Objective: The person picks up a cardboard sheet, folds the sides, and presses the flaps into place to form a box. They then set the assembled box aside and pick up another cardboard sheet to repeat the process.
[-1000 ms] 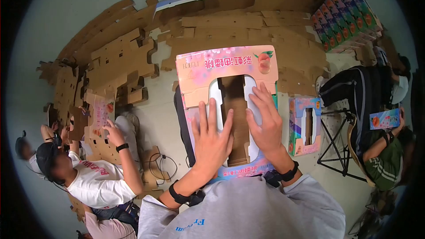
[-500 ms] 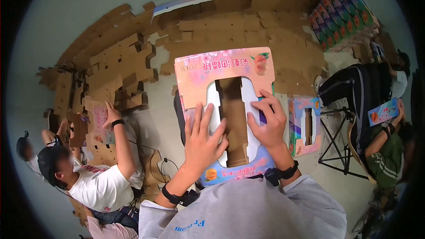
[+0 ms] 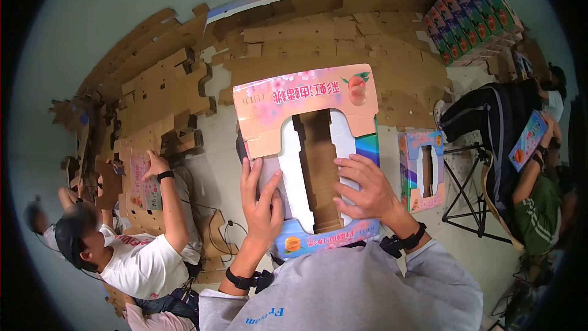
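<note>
In front of my body an open-topped printed fruit carton (image 3: 306,101) has peach pictures and pink and blue end panels. White side flaps (image 3: 300,171) border its long middle opening, where brown cardboard shows inside. Against the carton's left side lies my left hand (image 3: 263,214), its fingers stretched and spread apart. Across the right white flap rests my right hand (image 3: 367,190), fingers apart and slightly bent, with the tips near the opening's inner edge. Neither hand wraps round anything that I can see.
A similar carton (image 3: 422,171) stands on the floor at right, beside a folding stool (image 3: 471,190). Stacked cartons (image 3: 471,15) are at the back right. Flattened cardboard (image 3: 337,43) covers the floor behind. A person (image 3: 141,233) at left handles cardboard; another at right holds a printed panel (image 3: 528,141).
My left hand has moved from the left white flap outward to the carton's left side. My right hand has shifted slightly down and left. The right-hand person's panel has tilted.
</note>
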`<move>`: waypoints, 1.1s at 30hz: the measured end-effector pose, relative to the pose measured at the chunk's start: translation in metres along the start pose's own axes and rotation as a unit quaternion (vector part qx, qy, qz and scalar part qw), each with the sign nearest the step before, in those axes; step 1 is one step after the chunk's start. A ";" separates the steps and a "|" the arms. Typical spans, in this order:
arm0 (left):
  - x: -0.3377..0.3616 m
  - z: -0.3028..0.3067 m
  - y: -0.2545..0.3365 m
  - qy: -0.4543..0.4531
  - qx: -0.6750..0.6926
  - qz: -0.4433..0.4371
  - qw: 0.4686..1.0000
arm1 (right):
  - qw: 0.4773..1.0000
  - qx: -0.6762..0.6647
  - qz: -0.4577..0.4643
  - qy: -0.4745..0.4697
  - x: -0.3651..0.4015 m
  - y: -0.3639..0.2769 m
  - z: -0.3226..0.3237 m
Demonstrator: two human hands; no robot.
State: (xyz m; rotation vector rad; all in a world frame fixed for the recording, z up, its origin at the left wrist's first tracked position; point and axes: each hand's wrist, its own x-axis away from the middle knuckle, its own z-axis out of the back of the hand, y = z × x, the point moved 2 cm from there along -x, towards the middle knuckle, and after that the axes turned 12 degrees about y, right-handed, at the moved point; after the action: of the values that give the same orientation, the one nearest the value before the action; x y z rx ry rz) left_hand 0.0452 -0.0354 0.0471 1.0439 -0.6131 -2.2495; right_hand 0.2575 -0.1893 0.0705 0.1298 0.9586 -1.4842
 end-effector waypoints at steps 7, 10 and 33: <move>0.000 -0.003 -0.002 0.018 0.007 -0.028 0.999 | 0.997 0.035 0.057 -0.045 0.000 0.003 -0.012; 0.006 -0.005 -0.019 0.030 0.073 -0.012 0.997 | 0.996 0.049 0.064 -0.023 -0.002 0.001 -0.021; 0.026 -0.025 -0.079 0.068 -0.140 0.061 0.986 | 0.687 0.109 -0.717 0.044 0.289 0.112 0.007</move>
State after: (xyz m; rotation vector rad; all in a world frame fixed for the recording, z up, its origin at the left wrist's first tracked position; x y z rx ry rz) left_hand 0.0270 0.0008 -0.0305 0.9785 -0.2832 -2.0664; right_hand 0.3026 -0.3997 -0.1523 -0.5345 0.9318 -3.0692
